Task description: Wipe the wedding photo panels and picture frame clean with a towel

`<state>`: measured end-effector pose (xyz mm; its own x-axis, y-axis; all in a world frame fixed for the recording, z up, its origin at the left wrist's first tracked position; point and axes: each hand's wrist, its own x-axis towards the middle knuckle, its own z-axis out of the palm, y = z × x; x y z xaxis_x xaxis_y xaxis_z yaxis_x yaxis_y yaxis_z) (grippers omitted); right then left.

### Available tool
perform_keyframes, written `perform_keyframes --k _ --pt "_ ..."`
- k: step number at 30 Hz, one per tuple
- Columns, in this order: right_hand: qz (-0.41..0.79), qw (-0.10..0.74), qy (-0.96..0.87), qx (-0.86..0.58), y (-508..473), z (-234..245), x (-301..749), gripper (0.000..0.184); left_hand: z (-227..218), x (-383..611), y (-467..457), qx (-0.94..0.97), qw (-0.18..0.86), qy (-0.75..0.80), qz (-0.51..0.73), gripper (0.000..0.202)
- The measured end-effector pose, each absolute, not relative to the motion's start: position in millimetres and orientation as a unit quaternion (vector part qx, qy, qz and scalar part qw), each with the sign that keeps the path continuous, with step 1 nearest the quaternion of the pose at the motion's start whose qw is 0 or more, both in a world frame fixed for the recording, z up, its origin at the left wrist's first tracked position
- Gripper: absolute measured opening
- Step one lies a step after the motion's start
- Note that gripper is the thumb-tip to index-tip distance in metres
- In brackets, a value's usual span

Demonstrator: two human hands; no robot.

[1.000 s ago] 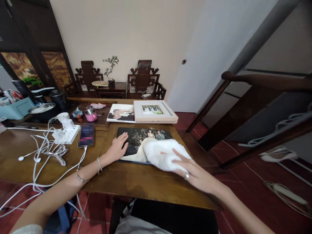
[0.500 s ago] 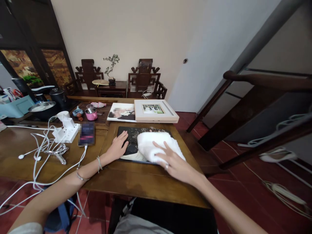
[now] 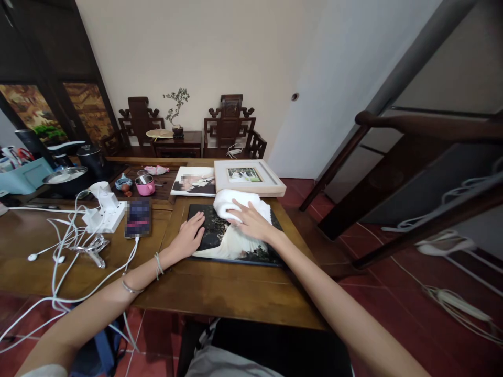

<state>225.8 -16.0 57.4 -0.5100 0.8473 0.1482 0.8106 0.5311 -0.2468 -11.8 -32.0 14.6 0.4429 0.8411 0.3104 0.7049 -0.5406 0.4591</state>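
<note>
A dark photo print (image 3: 231,246) lies flat on the wooden table (image 3: 220,293) in front of me. My left hand (image 3: 189,236) rests flat on its left edge, fingers spread. My right hand (image 3: 252,222) presses flat on a white cloth (image 3: 236,202) at the print's far edge, fingers stretched out over it.
Beyond the print lie a white-framed picture (image 3: 249,178) and another photo (image 3: 194,181). To the left sit a phone (image 3: 138,217), a white power strip (image 3: 105,213) with tangled cables, a pink cup (image 3: 145,185) and a pot (image 3: 65,178). A stair rail (image 3: 424,128) stands at right.
My right hand has pushed the white cloth from the print's near right corner across to its far edge. The left hand has stayed on the print's left side.
</note>
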Motion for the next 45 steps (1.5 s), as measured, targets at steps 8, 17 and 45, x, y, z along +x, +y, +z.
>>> perform_keyframes --k 8,17,45 --pt "0.100 0.123 -0.913 -0.376 -105.4 62.3 219.3 0.031 12.2 -10.5 -32.3 0.836 0.132 0.467 0.257 0.043" --pt "0.138 0.103 -0.914 -0.368 -134.5 69.5 231.5 0.031 14.4 -10.0 -33.8 0.834 0.136 0.470 0.257 0.043" --pt "0.084 0.144 -0.864 -0.475 -91.8 58.7 249.3 0.036 12.7 -12.1 -30.9 0.837 0.139 0.461 0.260 0.043"
